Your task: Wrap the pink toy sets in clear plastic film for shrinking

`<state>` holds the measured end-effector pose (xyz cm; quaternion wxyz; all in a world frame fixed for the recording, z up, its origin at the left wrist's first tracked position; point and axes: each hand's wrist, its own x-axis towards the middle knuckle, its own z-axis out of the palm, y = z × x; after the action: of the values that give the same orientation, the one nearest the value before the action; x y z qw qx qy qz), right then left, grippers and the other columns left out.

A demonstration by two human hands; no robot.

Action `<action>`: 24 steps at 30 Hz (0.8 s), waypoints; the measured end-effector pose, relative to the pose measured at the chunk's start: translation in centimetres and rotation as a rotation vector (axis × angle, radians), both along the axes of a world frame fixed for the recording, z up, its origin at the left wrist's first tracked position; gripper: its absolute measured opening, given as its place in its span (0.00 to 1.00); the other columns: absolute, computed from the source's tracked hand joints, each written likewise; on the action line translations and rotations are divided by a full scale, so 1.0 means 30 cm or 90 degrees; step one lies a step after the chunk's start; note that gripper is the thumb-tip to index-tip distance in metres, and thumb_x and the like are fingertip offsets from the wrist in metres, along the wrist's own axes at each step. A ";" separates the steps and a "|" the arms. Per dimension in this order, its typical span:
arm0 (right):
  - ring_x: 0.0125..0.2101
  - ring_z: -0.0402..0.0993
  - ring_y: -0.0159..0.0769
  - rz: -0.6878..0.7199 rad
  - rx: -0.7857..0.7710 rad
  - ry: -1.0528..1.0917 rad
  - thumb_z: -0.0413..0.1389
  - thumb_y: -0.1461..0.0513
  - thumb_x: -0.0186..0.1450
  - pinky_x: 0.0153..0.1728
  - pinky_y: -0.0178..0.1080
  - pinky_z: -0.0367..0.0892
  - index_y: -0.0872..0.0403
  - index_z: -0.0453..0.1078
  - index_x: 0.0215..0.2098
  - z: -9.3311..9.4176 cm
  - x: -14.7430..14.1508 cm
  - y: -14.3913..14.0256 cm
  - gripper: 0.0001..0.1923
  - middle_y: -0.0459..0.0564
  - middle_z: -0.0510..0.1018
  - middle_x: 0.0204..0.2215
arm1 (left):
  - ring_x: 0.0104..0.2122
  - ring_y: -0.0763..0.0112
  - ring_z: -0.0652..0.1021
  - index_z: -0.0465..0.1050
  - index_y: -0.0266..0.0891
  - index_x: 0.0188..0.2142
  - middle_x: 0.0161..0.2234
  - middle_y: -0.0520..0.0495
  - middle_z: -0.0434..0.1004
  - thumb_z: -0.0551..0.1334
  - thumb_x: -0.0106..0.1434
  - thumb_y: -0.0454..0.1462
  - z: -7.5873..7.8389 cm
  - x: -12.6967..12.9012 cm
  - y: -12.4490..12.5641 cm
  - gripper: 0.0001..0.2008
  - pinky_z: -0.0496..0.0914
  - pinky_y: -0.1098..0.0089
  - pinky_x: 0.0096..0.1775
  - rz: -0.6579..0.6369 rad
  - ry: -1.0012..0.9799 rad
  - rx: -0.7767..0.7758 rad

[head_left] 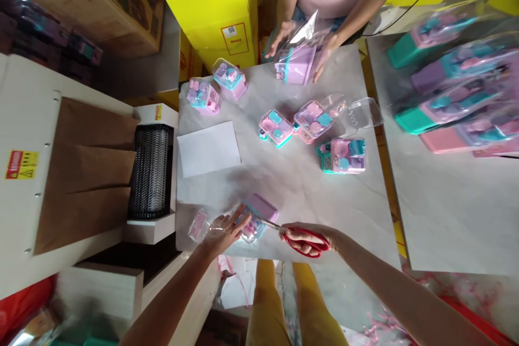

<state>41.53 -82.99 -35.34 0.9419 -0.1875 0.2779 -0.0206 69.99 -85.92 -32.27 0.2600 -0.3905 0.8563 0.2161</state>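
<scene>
My right hand [303, 239] is closed around red-handled scissors [326, 244]. Their metal blades point left, with the tips against a purple toy box [264, 207] that lies on its side near the table's front edge. From the other side my left hand [227, 231] grips the box at its clear-lidded end, fingers over the transparent part. Left of that hand lies a small clear pack with pink pieces [198, 226]. Blur hides whether the blades have film between them.
A person across the table handles a film-wrapped purple box [300, 65]. Several small toy boxes [348, 155] and a white sheet [208, 148] lie on the grey table [292, 184]. Left stands a machine with a mesh conveyor [151, 170]; right, wrapped boxes [409, 119] sit on another table.
</scene>
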 end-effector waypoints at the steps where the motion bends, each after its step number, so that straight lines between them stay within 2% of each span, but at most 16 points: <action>1: 0.13 0.49 0.18 -0.006 0.008 -0.009 0.54 0.41 0.56 0.10 0.24 0.46 0.54 0.60 0.38 -0.006 0.006 0.007 0.27 0.36 0.57 0.19 | 0.44 0.60 0.76 0.58 0.51 0.59 0.63 0.44 0.55 0.55 0.61 0.33 -0.001 -0.001 0.000 0.26 0.69 0.61 0.46 -0.007 -0.003 -0.003; 6: 0.12 0.47 0.18 -0.035 0.005 -0.007 0.52 0.40 0.57 0.09 0.25 0.43 0.53 0.60 0.38 -0.022 0.021 0.046 0.27 0.36 0.57 0.18 | 0.41 0.62 0.77 0.59 0.46 0.59 0.62 0.42 0.55 0.55 0.61 0.34 -0.009 -0.003 -0.002 0.25 0.70 0.63 0.43 -0.041 -0.026 -0.026; 8: 0.13 0.47 0.19 -0.054 -0.009 -0.017 0.50 0.38 0.57 0.10 0.26 0.44 0.53 0.60 0.40 -0.018 0.000 0.051 0.29 0.36 0.57 0.19 | 0.41 0.63 0.77 0.60 0.45 0.58 0.62 0.41 0.57 0.56 0.61 0.34 -0.010 0.001 -0.005 0.25 0.70 0.64 0.43 -0.050 -0.032 -0.043; 10: 0.14 0.49 0.20 -0.041 -0.062 0.032 0.49 0.38 0.56 0.12 0.27 0.48 0.51 0.60 0.41 -0.018 -0.039 0.049 0.29 0.37 0.58 0.20 | 0.41 0.63 0.78 0.61 0.45 0.57 0.61 0.41 0.58 0.56 0.61 0.33 -0.007 0.005 -0.005 0.24 0.70 0.65 0.42 -0.052 -0.029 -0.068; 11: 0.15 0.52 0.22 -0.020 -0.128 0.121 0.50 0.39 0.57 0.13 0.28 0.51 0.51 0.61 0.40 -0.024 -0.063 0.048 0.28 0.38 0.60 0.21 | 0.41 0.63 0.78 0.62 0.45 0.57 0.61 0.41 0.59 0.56 0.61 0.33 -0.004 0.007 -0.004 0.24 0.71 0.66 0.41 -0.055 -0.024 -0.084; 13: 0.20 0.61 0.26 0.018 -0.309 0.407 0.52 0.44 0.59 0.19 0.31 0.59 0.51 0.63 0.39 -0.049 -0.105 0.051 0.21 0.43 0.66 0.26 | 0.40 0.64 0.78 0.62 0.46 0.57 0.61 0.42 0.59 0.57 0.60 0.33 0.002 0.006 0.001 0.24 0.71 0.66 0.40 -0.070 -0.007 -0.115; 15: 0.30 0.69 0.35 0.030 -0.457 0.681 0.52 0.53 0.61 0.29 0.37 0.66 0.52 0.65 0.41 -0.089 -0.128 0.063 0.14 0.50 0.71 0.35 | 0.39 0.65 0.78 0.62 0.47 0.57 0.61 0.43 0.59 0.57 0.60 0.33 0.004 0.001 0.007 0.25 0.71 0.66 0.40 -0.091 0.012 -0.138; 17: 0.40 0.70 0.44 0.026 -0.544 0.836 0.51 0.62 0.60 0.38 0.45 0.67 0.53 0.64 0.47 -0.128 -0.123 0.079 0.16 0.57 0.71 0.42 | 0.38 0.65 0.78 0.61 0.49 0.57 0.60 0.44 0.60 0.58 0.61 0.33 -0.004 -0.006 0.012 0.25 0.71 0.65 0.40 -0.099 0.028 -0.146; 19: 0.45 0.68 0.50 0.025 -0.622 0.903 0.49 0.67 0.59 0.43 0.52 0.65 0.54 0.64 0.51 -0.149 -0.092 0.088 0.20 0.61 0.70 0.46 | 0.39 0.65 0.78 0.61 0.50 0.57 0.60 0.44 0.60 0.59 0.60 0.34 -0.020 -0.011 0.013 0.25 0.71 0.64 0.41 -0.089 0.045 -0.134; 21: 0.49 0.66 0.50 -0.003 -0.749 0.874 0.48 0.67 0.61 0.47 0.53 0.64 0.54 0.65 0.52 -0.142 -0.043 0.081 0.20 0.61 0.71 0.48 | 0.39 0.66 0.78 0.61 0.49 0.57 0.61 0.44 0.59 0.60 0.59 0.35 -0.035 -0.014 0.008 0.25 0.71 0.65 0.41 -0.066 0.069 -0.109; 24: 0.50 0.67 0.41 -0.085 -0.905 0.600 0.46 0.63 0.66 0.49 0.46 0.66 0.50 0.66 0.52 -0.093 0.033 0.039 0.17 0.55 0.71 0.50 | 0.39 0.67 0.79 0.63 0.46 0.55 0.61 0.43 0.60 0.61 0.59 0.36 -0.039 -0.016 -0.005 0.24 0.71 0.68 0.41 -0.033 0.114 -0.069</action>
<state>42.53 -81.80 -38.11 0.3834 -0.7060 0.5722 -0.1652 69.51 -86.08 -33.43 0.1660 -0.3608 0.8964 0.1966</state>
